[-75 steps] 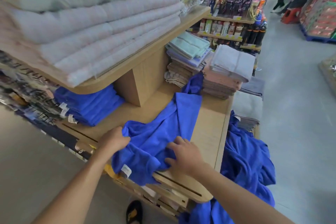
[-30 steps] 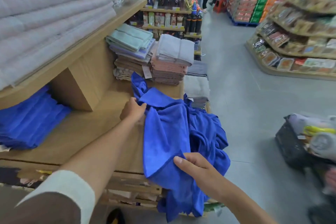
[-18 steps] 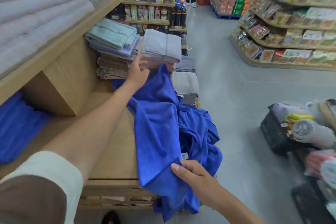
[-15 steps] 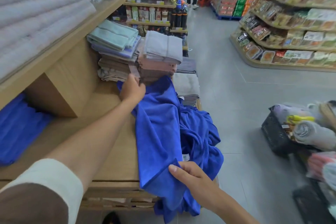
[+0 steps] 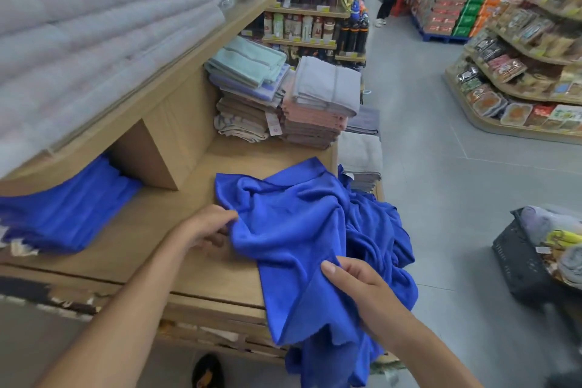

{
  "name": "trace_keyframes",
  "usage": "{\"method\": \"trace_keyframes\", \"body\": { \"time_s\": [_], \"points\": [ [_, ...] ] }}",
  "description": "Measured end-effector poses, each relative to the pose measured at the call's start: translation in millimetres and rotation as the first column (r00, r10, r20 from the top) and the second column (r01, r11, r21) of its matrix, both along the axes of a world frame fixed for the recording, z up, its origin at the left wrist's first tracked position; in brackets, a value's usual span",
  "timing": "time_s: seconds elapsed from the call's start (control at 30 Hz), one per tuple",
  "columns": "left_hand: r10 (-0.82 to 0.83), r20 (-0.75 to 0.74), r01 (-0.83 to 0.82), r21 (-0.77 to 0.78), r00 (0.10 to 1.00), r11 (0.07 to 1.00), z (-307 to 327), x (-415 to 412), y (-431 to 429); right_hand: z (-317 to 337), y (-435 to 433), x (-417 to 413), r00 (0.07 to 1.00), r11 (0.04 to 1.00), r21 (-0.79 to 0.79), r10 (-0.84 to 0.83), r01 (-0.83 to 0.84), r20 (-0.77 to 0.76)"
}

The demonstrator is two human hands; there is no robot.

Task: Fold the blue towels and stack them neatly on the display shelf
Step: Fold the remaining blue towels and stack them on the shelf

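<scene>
The blue towel (image 5: 293, 224) looks soft, limp and light. The left hand (image 5: 204, 230) pinches its side edge in curled fingers (image 5: 225, 219); the right hand (image 5: 356, 287) grips the near hem. The corners would likely give a cleaner hold.

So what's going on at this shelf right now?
A person has a crumpled blue towel on the wooden display shelf. The left hand grips its left edge; the right hand pinches the near part that hangs over the front. It is not yet folded. A folded blue stack sits further left, and more loose blue cloth is heaped at the shelf's right end.
</scene>
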State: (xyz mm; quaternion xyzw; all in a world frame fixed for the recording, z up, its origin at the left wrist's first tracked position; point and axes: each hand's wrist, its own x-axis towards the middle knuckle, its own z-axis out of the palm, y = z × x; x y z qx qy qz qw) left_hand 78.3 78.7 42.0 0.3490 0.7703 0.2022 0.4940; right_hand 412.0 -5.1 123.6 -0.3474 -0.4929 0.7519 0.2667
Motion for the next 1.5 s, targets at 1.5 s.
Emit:
{"method": "trace_keyframes", "body": {
  "time_s": [1.5],
  "points": [
    [-0.374,0.24,0.029,0.809,0.896,0.588,186,135,-53,108,102,-25,0.945,0.615,0.772,-0.32,0.159,0.061]
  ]
}}
